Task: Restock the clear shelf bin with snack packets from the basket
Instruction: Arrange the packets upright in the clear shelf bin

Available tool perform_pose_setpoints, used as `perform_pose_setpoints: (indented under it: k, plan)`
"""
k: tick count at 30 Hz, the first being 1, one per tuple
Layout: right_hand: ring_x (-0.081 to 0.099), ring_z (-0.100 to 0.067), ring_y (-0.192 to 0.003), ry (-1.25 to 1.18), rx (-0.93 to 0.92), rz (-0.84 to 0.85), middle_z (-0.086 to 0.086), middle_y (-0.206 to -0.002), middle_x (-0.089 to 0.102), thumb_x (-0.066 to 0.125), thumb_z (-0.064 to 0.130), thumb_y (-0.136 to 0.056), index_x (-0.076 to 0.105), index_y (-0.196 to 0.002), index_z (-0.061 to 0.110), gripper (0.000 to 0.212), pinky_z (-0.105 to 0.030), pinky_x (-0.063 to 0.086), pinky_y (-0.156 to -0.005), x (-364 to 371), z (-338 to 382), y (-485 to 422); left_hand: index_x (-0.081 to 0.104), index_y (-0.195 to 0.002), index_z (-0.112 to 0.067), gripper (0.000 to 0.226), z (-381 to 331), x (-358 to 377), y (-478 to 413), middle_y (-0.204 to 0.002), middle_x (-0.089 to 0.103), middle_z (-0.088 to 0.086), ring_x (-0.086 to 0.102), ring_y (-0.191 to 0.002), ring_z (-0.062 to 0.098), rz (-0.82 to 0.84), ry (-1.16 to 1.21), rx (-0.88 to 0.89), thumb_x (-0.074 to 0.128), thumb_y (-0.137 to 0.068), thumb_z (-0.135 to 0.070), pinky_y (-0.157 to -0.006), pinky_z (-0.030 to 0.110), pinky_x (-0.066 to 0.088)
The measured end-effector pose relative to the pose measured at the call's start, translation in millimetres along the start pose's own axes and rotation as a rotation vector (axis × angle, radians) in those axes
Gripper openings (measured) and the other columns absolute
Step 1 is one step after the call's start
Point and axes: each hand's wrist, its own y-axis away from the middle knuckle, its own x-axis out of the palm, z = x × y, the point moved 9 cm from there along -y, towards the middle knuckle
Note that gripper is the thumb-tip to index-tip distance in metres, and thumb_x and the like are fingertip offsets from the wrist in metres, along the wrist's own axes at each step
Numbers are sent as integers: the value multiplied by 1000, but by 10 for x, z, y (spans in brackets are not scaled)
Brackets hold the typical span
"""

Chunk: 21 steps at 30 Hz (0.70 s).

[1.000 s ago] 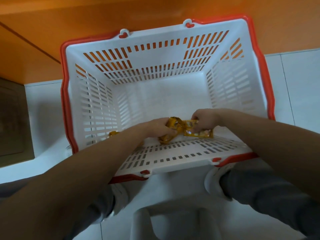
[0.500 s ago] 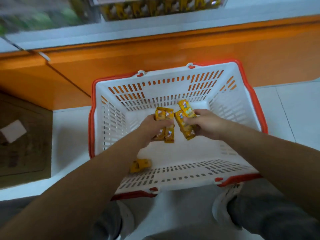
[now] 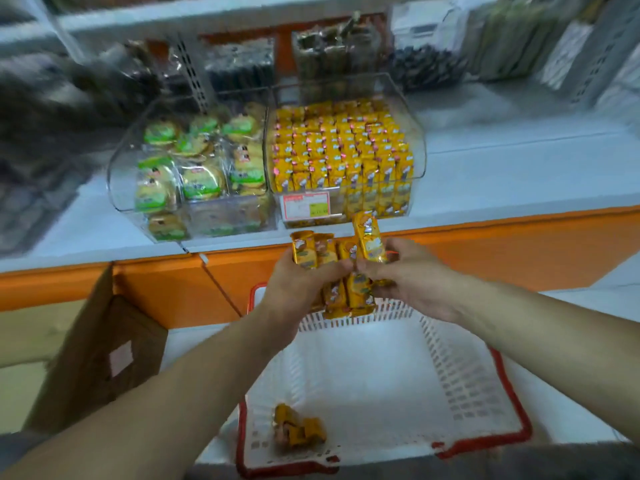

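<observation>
The left hand [image 3: 298, 289] is curling around a bunch of packets [image 3: 341, 296]. The right hand [image 3: 412, 278] is pinching one taller packet [image 3: 369, 239]. Their long axes are standing nearly upright (tops toward 12 o'clock), above the basket [image 3: 450, 348]. The bin [image 3: 417, 147] is sitting at 12 o'clock, and loose packets [image 3: 299, 429] are lying at the basket's 7 o'clock.

Packets [image 3: 299, 432] in basket [image 3: 512, 410] below shelf bin [image 3: 415, 133].

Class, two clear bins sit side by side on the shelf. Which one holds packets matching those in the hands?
The right bin, filled with rows of yellow packets like the held packets; the left bin holds green-labelled round snacks.
</observation>
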Motion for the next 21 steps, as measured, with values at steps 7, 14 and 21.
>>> perform_pose_setpoints:
  k: [7, 14, 21]
  plan:
    - [75, -28, -84, 185, -149, 108, -10, -103, 75, 85, 20, -68, 46, -135, 32, 79, -38, 61, -65, 187, 831, 287, 75, -106, -18, 34, -797, -18, 157, -93, 81, 4, 79, -83, 24, 8, -163, 124, 89, -75, -12, -65, 35, 63]
    - [69, -29, -60, 120, -222, 53, -15, -83, 72, 62, 37, -93, 53, -119, 25, 30, -32, 55, -52, -34, 1241, 107, 71, -105, -19, 36, -1029, -93, -41, -91, 81, 5, 79, -81, 27, -22, -123, 135, 89, -75, -12, -64, 39, 64]
    - [73, -26, -84, 179, -392, -37, -12, -98, 74, 63, 10, -94, 50, -138, 27, 49, -30, 52, -72, -424, 1704, -201, 66, -111, -16, 42, -1101, -81, -283, -90, 81, 3, 79, -79, 26, -22, -125, 140, 88, -75, -14, -62, 37, 64]
